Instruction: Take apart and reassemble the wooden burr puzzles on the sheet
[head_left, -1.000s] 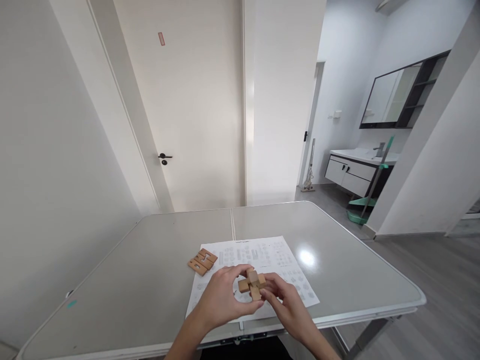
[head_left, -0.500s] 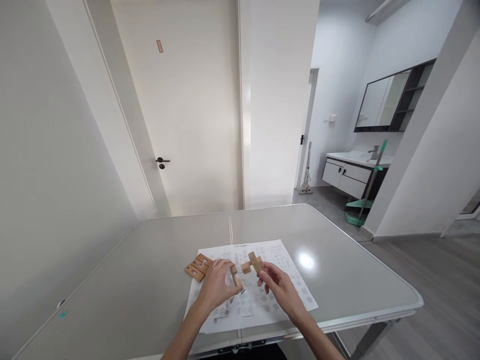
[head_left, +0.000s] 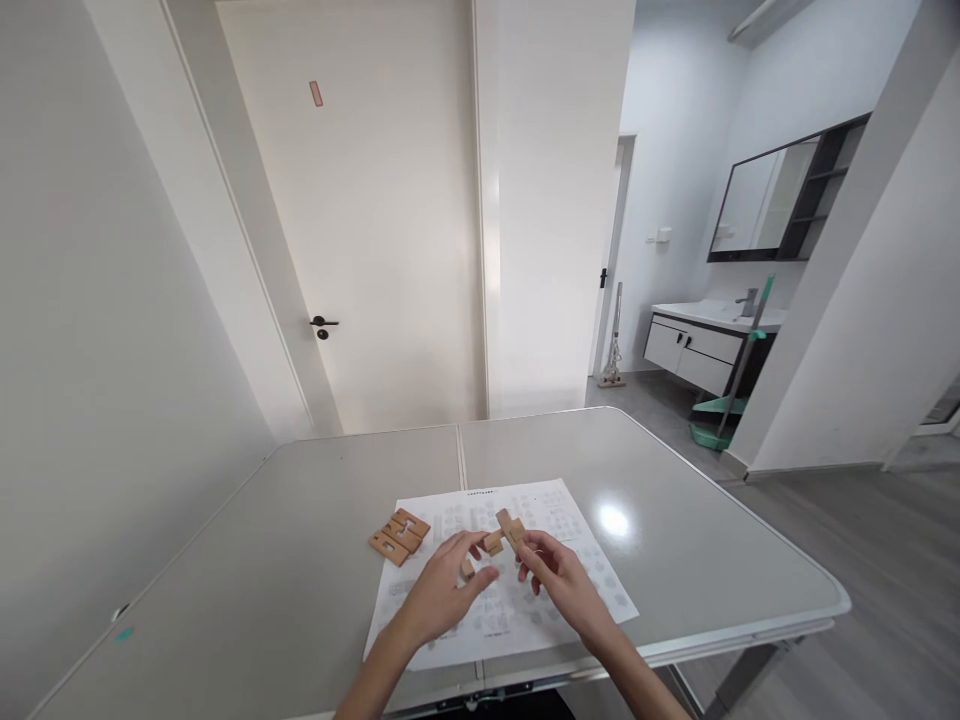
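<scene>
My right hand (head_left: pixel 562 580) pinches a cross-shaped cluster of interlocked wooden puzzle pieces (head_left: pixel 513 528) above a printed sheet. Close by on the left, my left hand (head_left: pixel 444 588) curls around a separate small wooden puzzle piece (head_left: pixel 467 570), partly hidden by the fingers. Its index finger reaches the left block of the cluster; whether it presses on it is hard to see. Left of the hands, flat notched wooden pieces (head_left: pixel 388 546) lie side by side, overlapping the corner area of the printed paper sheet (head_left: pixel 555 510).
The grey folding table (head_left: pixel 337 620) has a centre seam and a metal rim. A closed door (head_left: pixel 390 220) stands behind it. At the right are a sink cabinet (head_left: pixel 694 345), a mop (head_left: pixel 615 345) and a green dustpan (head_left: pixel 709 436).
My left hand has shifted its grip and moved to the right, its fingertips now up against the cluster. The piece in it shows less. My right hand stays nearly in place.
</scene>
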